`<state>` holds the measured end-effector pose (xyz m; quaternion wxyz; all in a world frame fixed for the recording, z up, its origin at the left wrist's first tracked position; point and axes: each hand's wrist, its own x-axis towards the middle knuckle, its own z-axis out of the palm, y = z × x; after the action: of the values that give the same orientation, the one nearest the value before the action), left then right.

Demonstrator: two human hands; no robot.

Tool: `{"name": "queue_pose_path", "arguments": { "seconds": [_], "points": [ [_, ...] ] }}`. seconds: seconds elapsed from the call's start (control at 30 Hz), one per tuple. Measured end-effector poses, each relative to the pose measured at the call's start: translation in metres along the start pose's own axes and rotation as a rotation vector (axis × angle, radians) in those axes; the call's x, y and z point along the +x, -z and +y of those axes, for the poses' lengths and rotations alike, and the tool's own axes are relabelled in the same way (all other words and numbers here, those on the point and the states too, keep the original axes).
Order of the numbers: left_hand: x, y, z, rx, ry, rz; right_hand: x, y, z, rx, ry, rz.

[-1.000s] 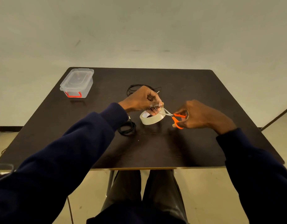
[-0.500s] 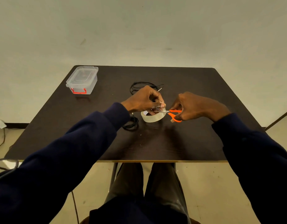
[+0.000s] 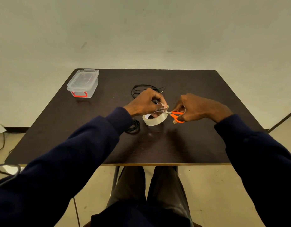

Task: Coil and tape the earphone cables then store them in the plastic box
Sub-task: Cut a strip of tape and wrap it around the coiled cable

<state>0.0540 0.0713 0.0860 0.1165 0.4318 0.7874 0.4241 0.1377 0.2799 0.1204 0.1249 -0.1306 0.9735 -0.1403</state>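
Dark brown table (image 3: 190,145) with a pale front edge, standing before a plain off-white wall (image 3: 141,30). A black baseboard (image 3: 15,129) runs along the wall's foot at left. On the beige floor (image 3: 207,185), left of the table, lie a looped grey cord (image 3: 19,169) and a thin dark cable (image 3: 2,145).

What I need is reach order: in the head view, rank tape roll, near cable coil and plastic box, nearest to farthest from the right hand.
1. Tape roll, just left of the right hand.
2. Near cable coil, farther left, past the roll.
3. Plastic box, far left, at the back.
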Motion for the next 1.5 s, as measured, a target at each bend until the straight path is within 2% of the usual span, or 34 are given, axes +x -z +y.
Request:
{"name": "queue_pose_path", "arguments": {
  "seconds": [0.5, 0.8, 1.0, 1.13, 1.27, 1.37, 1.5],
  "points": [
    [-0.004, -0.003, -0.005, -0.269, 0.13, -0.014, 0.003, -0.002, 0.004, -0.057, 0.002, 0.035],
    [-0.008, -0.002, -0.012, -0.36, 0.185, 0.018, -0.004, -0.011, 0.009, -0.006, -0.154, 0.02],
    [-0.011, 0.004, -0.022, -0.364, 0.22, 0.152, -0.015, -0.045, 0.033, -0.146, -0.438, 0.207],
    [-0.014, 0.003, -0.025, -0.317, 0.208, 0.189, -0.004, -0.052, 0.034, -0.089, -0.569, 0.262],
    [-0.014, 0.005, -0.029, -0.306, 0.196, 0.217, -0.002, -0.049, 0.048, -0.086, -0.7, 0.433],
    [-0.012, 0.009, -0.03, -0.29, 0.191, 0.241, 0.001, -0.043, 0.057, -0.168, -0.73, 0.494],
    [-0.004, 0.009, -0.031, -0.272, 0.196, 0.272, 0.015, -0.041, 0.06, -0.344, -0.678, 0.458]
  ]
}}
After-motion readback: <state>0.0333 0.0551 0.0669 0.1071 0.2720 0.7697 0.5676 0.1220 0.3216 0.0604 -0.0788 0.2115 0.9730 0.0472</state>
